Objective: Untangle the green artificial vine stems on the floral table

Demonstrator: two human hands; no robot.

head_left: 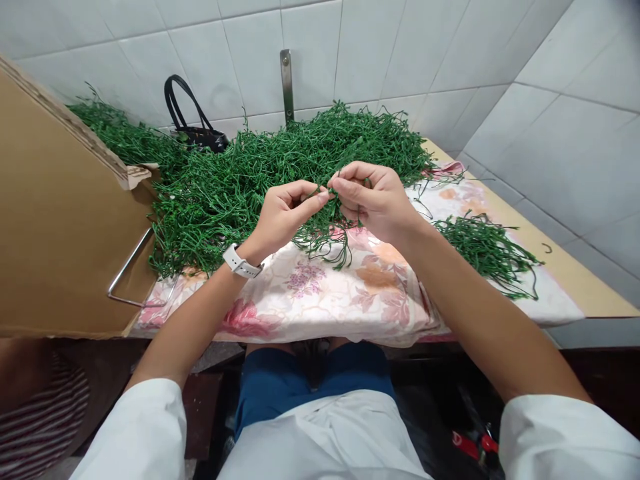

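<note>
My left hand (pixel 283 213), with a white watch on its wrist, and my right hand (pixel 375 197) meet above the table, both pinched on thin green strands (pixel 330 230) that hang down between them. Behind them lies a big heap of the same green strands (pixel 240 180). A smaller bunch of green strands (pixel 480 247) lies to the right of my right forearm. All of it rests on a flowered cloth (pixel 320 293) spread over the table.
A large cardboard box flap (pixel 60 220) stands at the left, with a metal handle (pixel 125 273) beside it. A black handbag (pixel 195 130) sits at the back against the tiled wall. The table's bare wooden edge (pixel 575 273) runs along the right. Red-handled pliers (pixel 475 443) lie below.
</note>
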